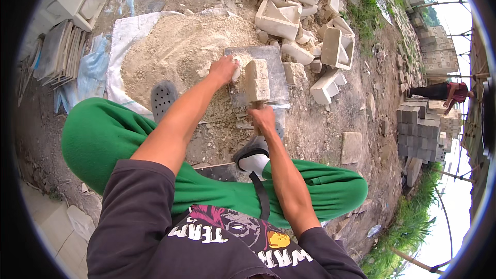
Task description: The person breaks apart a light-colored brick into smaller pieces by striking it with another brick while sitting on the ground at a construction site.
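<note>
My right hand (pixel 262 119) is closed round the short handle of a mallet whose blocky head (pixel 258 81) is coated in pale dust. That head is over a flat grey slab (pixel 278 62) on the ground. My left hand (pixel 223 70) has its fingers closed on a small whitish chunk (pixel 236 69) at the slab's left edge, just left of the mallet head. A mound of pale crushed material (pixel 175 46) lies beside it on a white sheet (pixel 118 67). Another pale block piece (pixel 294 74) rests at the slab's right side.
Broken whitish hollow blocks (pixel 279 18) are heaped beyond the slab. My feet, in grey clogs (pixel 164 99), flank the work spot. Stacked thin boards (pixel 59 51) and blue plastic (pixel 93 72) are at left. Grey blocks (pixel 413 129) and another person (pixel 439 91) are far right.
</note>
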`<state>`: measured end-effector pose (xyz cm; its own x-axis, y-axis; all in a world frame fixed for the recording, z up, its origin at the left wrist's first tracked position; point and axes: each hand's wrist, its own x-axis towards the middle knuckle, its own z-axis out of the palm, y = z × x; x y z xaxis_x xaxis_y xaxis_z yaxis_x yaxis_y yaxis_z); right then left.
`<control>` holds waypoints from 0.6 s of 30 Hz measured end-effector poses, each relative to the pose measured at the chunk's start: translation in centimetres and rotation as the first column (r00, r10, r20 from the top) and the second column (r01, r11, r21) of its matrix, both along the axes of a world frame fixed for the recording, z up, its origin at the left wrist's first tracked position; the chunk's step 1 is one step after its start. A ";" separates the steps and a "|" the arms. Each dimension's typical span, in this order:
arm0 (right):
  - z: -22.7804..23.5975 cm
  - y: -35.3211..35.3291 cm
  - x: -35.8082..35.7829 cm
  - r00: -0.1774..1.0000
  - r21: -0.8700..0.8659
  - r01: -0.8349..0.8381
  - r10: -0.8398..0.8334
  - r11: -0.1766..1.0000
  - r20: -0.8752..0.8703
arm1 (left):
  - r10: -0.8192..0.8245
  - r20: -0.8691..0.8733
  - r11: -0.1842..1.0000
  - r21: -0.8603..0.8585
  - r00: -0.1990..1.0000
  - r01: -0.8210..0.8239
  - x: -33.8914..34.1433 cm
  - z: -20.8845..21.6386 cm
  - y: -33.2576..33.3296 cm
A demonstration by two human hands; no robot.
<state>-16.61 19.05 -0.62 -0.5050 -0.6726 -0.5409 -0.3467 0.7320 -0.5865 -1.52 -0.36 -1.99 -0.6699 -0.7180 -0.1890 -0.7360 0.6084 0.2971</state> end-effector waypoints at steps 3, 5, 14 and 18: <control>1.4 -0.2 1.3 0.999 -0.084 0.048 -0.049 0.995 -0.006 | 0.018 0.067 0.995 0.096 0.998 -0.024 -0.1 0.3 -0.2; 1.0 0.2 1.4 0.996 -0.160 0.088 -0.091 0.983 -0.011 | 0.000 0.071 0.996 0.090 0.998 -0.007 -0.5 0.7 -0.1; 4.5 -2.5 0.5 0.987 0.167 -0.007 -0.019 0.986 0.157 | 0.009 0.045 0.999 0.052 0.999 -0.012 0.2 -0.3 0.1; 5.2 -3.7 2.1 0.979 -0.102 0.174 -0.161 0.980 0.125 | 0.034 0.032 0.998 0.053 0.999 -0.036 0.5 -0.5 0.4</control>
